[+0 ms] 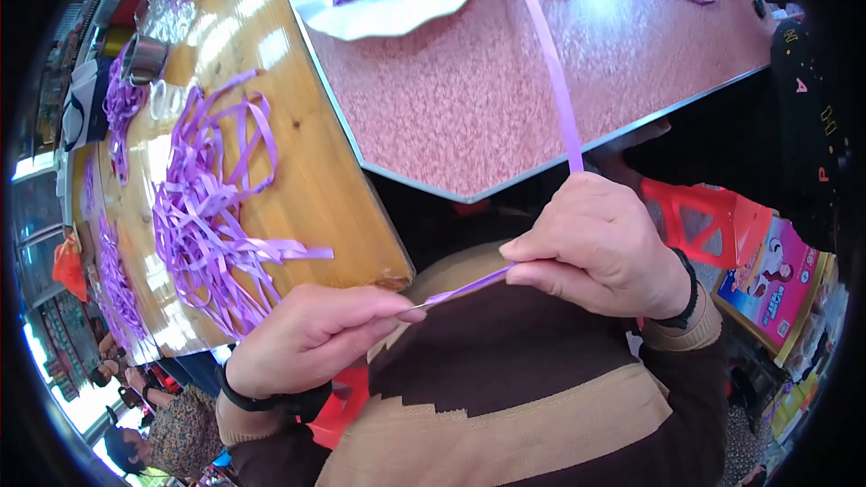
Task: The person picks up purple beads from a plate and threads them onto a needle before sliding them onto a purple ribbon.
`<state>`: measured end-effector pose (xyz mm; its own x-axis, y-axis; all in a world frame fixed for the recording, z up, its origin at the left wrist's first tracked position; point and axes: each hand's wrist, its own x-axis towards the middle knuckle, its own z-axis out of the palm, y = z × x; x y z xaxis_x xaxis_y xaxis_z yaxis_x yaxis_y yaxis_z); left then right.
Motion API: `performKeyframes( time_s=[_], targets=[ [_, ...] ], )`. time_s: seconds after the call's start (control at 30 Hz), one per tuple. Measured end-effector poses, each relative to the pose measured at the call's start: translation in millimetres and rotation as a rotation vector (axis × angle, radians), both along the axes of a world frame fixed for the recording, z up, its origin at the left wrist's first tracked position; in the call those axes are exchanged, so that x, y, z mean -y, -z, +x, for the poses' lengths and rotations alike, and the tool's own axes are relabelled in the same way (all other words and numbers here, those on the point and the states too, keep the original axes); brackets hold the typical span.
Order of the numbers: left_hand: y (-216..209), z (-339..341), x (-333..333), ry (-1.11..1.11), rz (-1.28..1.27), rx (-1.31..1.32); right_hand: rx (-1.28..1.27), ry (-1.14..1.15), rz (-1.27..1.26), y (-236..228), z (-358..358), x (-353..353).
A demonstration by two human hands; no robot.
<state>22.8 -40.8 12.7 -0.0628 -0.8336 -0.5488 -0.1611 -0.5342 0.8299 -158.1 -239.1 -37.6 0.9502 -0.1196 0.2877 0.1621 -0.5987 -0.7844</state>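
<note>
A purple ribbon (552, 63) runs down over the edge of the pink-topped table into my right hand (600, 248), whose thumb and finger pinch it. Between my two hands a narrow, folded or twisted length of the ribbon is stretched taut, just in front of my body. My left hand (311, 338) pinches its other end. Something thin and shiny shows at those left fingertips, too small to make out. Both hands are off the tables, the left one close to the corner of the wooden table (302, 126).
On the wooden table lies a tangled heap of purple ribbons (212, 207), with a metal cup (144, 59) farther back. A white scalloped plate (397, 13) of small purple pieces stands on the pink table (433, 117). A red plastic stool (708, 216) is at the right.
</note>
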Motion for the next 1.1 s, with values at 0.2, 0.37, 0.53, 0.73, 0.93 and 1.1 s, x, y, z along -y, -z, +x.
performKeyframes(
  time_s=[0.2, 0.37, 0.53, 0.73, 0.93, 1.1],
  targets=[
    [-5.1, 11.0, -31.4, -0.141, -0.059, 0.368, 0.12, 0.081, -0.074, 2.9, 6.7, 21.0],
    [-3.6, 25.7, -58.0, -0.149, -0.032, 0.5, 0.109, 0.12, -0.094, 1.8, -0.8, 36.5],
    [-1.9, 42.2, -89.1, -0.302, 0.077, 0.491, 0.062, 0.198, -0.118, -3.0, -11.2, 52.0],
    [-10.0, 50.6, -98.3, -0.346, 0.075, 0.49, 0.03, 0.263, -0.091, -6.7, -14.8, 60.7],
    [-7.5, 64.6, -128.0, -0.582, 0.083, 0.443, 0.002, 0.409, 0.028, -9.2, -32.4, 72.5],
    [-4.8, 71.6, -137.8, -0.657, 0.089, 0.466, 0.04, 0.4, 0.153, -30.9, -39.9, 60.6]
  ],
)
